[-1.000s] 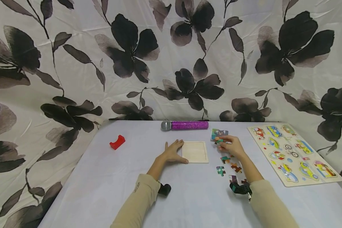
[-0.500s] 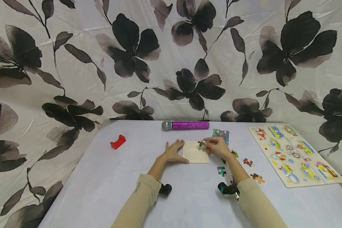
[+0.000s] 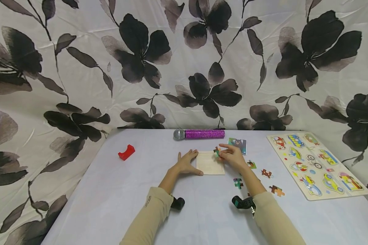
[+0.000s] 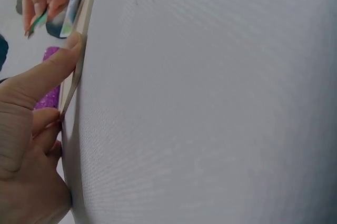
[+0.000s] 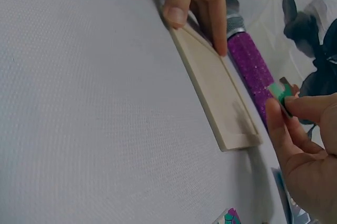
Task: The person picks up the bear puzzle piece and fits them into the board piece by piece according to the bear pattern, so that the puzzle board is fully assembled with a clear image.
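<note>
I'm pinching a small, flat jigsaw piece in green and brown (image 5: 277,90) between the thumb and fingertips of my right hand (image 3: 233,158), the fingers leaving just enough gap for its thin body. From above, the piece is showing at the far right corner of a square, pale wooden tray (image 3: 207,165) with a raised rim; from my right wrist, it is hanging in the air, apart from that tray. My left hand (image 3: 185,164) is spreading wide along the tray's left side, its thumb touching the near corner and its fingers reaching the far one, so the tray is lying between my two hands.

A printed blue-green card (image 3: 238,145) is lying just beyond my right hand, and loose, multicoloured jigsaw pieces (image 3: 266,173) are lying about my right forearm. A glittery purple microphone with a silver head (image 3: 204,134) is resting behind the tray. Farther right, a cream board with colourful vehicle pictures (image 3: 306,149) is lying on the white-covered counter (image 3: 110,204); well to the left, a curved red block (image 3: 126,153) is sitting alone.
</note>
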### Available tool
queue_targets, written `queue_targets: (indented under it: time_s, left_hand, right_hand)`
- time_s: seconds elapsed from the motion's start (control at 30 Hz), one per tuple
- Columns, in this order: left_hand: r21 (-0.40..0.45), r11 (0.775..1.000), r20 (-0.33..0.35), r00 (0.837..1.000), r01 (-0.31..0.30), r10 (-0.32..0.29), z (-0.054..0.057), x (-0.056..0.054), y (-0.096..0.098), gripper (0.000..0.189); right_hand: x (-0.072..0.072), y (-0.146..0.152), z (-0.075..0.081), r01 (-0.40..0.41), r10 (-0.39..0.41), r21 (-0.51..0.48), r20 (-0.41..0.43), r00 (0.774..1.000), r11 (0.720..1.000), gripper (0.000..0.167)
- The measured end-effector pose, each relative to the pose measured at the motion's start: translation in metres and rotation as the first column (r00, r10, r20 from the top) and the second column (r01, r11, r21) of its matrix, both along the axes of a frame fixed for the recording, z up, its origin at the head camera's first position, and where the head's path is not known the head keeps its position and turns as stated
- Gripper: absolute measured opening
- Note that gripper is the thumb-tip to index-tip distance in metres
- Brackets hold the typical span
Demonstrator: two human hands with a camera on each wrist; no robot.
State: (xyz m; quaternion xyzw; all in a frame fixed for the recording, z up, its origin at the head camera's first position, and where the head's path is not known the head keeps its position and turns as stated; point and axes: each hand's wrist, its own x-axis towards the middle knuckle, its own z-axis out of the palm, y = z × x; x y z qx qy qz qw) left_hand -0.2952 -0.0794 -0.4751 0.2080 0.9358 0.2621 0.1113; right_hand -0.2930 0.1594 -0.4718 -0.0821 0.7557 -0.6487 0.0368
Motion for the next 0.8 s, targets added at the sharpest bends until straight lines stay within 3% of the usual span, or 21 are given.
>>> queue_targets:
  time_s: [0.1, 0.3, 0.53, 0.8]
  left_hand:
    - [-0.009, 1.000, 0.004, 1.000, -0.001, 0.001, 0.000, -0.001, -0.001, 0.097]
    - [-0.057, 0.998, 0.006, 1.000, 0.000, 0.000, 0.005, -0.001, 0.000, 0.097]
    - [-0.123, 0.992, 0.003, 1.000, -0.002, 0.002, 0.013, -0.001, 0.007, 0.096]
    - [-0.146, 0.989, 0.013, 1.000, 0.012, -0.011, 0.016, -0.006, 0.012, 0.094]
  right_hand:
    - [0.002, -0.001, 0.003, -0.017, 0.018, 0.023, -0.031, 0.999, 1.000, 0.044]
    - [-0.002, -0.002, -0.004, 0.036, -0.023, 0.150, -0.090, 0.996, 0.988, 0.036]
    - [0.001, -0.003, -0.002, 0.041, -0.038, 0.079, -0.032, 0.999, 0.996, 0.032]
    - [0.001, -0.003, 0.000, 0.058, -0.054, 0.082, -0.040, 0.998, 0.995, 0.029]
